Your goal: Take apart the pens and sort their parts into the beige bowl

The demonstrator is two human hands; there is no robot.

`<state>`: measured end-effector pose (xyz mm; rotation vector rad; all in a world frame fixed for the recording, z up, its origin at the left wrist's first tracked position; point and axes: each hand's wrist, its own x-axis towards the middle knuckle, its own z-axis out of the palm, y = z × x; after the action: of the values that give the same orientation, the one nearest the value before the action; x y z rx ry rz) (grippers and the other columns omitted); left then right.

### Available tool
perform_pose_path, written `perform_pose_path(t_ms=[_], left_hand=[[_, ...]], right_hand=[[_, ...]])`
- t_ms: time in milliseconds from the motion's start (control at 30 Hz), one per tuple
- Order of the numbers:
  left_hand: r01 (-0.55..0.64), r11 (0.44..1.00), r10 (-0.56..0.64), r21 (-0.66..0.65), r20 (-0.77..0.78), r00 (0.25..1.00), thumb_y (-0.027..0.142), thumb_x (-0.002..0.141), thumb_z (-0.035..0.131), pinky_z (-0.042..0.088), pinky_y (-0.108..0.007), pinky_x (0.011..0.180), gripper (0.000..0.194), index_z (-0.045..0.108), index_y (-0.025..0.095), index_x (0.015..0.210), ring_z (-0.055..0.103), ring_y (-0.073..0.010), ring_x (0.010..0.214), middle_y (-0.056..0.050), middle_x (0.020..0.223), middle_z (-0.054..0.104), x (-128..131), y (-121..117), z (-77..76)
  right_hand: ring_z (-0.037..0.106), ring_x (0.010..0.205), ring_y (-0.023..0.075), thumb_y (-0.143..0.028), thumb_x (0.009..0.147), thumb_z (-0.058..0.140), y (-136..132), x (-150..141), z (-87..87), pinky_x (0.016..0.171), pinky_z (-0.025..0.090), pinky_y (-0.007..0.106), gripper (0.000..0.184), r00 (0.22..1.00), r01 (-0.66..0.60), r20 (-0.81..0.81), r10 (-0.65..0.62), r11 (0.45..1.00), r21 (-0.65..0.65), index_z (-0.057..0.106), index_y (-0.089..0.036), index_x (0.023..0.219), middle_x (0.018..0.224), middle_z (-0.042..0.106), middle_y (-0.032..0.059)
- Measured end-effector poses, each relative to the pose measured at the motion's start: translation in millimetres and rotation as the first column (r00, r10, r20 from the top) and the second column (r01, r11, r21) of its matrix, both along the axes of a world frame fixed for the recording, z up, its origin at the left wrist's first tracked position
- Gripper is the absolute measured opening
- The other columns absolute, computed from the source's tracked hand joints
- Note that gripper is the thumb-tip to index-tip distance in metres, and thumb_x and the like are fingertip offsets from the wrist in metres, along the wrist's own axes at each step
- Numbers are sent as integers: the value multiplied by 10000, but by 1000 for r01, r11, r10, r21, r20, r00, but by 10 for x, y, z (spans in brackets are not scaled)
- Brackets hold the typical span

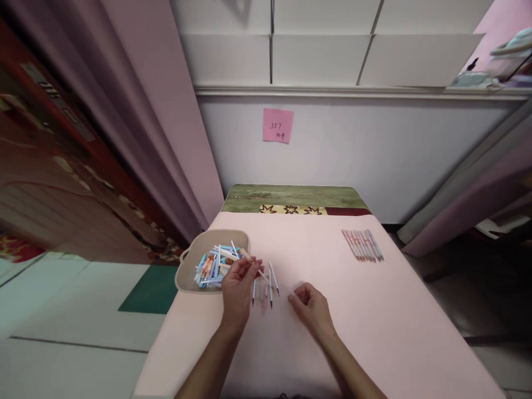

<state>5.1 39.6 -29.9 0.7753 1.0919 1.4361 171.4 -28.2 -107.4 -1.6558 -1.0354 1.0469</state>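
Observation:
A beige tray (187, 277) at the table's left edge holds a heap of several blue and white pens. My left hand (240, 288) hovers just right of the tray, its fingers curled around a thin white pen refill. A few loose refills (271, 282) lie on the pink tablecloth beside that hand. My right hand (311, 307) rests on the cloth a little to the right, fingers curled and pinched; what they hold is too small to name.
A row of several assembled pens (362, 245) lies at the table's right side. The pink tablecloth (374, 321) covers a small table against a white wall with a pink sticky note (277, 125). A curtain and wooden door stand left.

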Motion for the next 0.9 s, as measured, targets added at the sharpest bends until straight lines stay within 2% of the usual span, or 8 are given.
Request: perform_pose_path(t_ms=[167,300,367,467,567,633,733,900], left_hand=[[26,998,-20,62,-90,996,291,652,764,531,-285,711,276,643,164,866,665,-146,728,-27,848,715,-71,43,-50],[118,992,-121,-32,-77,990,306,640,768,532,-299,679,290,637,151,847,660,-153,677,-22,772,703,41,3,-150],[161,984,-166,-73,-77,983,315,644,763,528,-299,658,304,634,146,861,657,-158,660,-27,759,698,98,-27,-167],[175,984,-179,-43,-115,977,332,671,738,522,-306,676,282,625,157,861,661,-176,706,-39,794,700,97,-51,-140],[144,986,-104,85,-362,926,339,755,660,504,-297,713,213,623,190,904,652,-179,757,-42,851,698,-17,-51,-100],[174,975,-49,138,-631,774,326,806,599,486,-293,705,182,628,213,946,638,-174,725,-36,833,692,-98,-54,-99],[314,944,-32,105,-915,402,267,850,521,470,-314,732,158,637,220,947,633,-196,757,-44,825,685,-121,-84,-156],[340,939,67,41,-996,-66,273,840,529,469,-370,812,307,587,168,1123,563,-282,1059,-164,1247,542,2,-179,-339]], right_hand=[[566,565,171,-452,787,573,85,84,166,548,378,269,247,947,-64,315,59,998,6,655,-230,718,613,633,9],[589,644,168,-447,774,613,183,-81,319,641,414,283,289,934,-149,346,92,979,139,698,-258,974,919,693,45],[569,595,142,-422,786,614,193,-197,352,602,412,259,328,941,-258,267,207,951,171,664,-274,1074,903,692,26],[543,552,132,-379,825,571,163,-303,322,541,376,230,203,934,-335,193,301,925,178,691,-252,928,690,658,-4],[527,547,138,-362,836,547,127,-267,237,529,345,232,222,925,-288,298,235,946,148,671,-224,715,601,613,-4],[538,552,147,-373,835,543,126,-194,189,538,347,242,234,908,-245,371,193,965,98,674,-224,711,601,620,2],[580,597,162,-412,831,548,157,-80,160,596,387,261,238,889,-208,431,158,975,72,706,-235,845,705,668,19],[607,716,188,-425,838,525,170,98,141,653,399,284,318,836,-96,547,41,993,73,651,-234,1059,881,676,53]])
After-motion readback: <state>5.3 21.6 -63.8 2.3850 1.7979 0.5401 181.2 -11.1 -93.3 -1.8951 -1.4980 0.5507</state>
